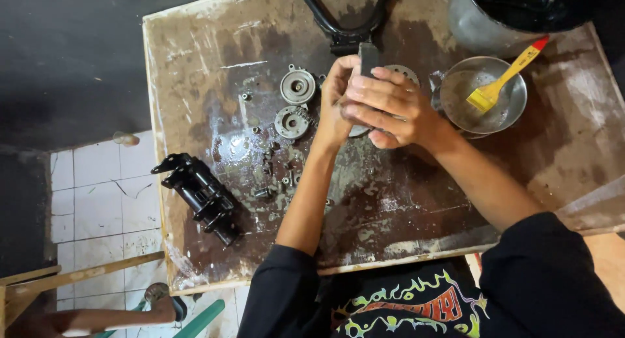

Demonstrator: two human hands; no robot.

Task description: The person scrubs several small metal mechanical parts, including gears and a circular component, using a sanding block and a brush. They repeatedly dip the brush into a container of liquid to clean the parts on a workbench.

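1. A dark metal part (pixel 368 57) is being gripped upright above the stained table (pixel 195 65), its long axis pointing away from the person.
2. Right hand (pixel 390 107) is being closed over it; left hand (pixel 335 100) is being wrapped beside, touching.
3. Round gears (pixel 297 87) are lying just left.

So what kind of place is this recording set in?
Likely a small mechanic's workshop: an oil-stained wooden table strewn with round metal gear parts, a black machined part, and a metal bowl holding a yellow brush.
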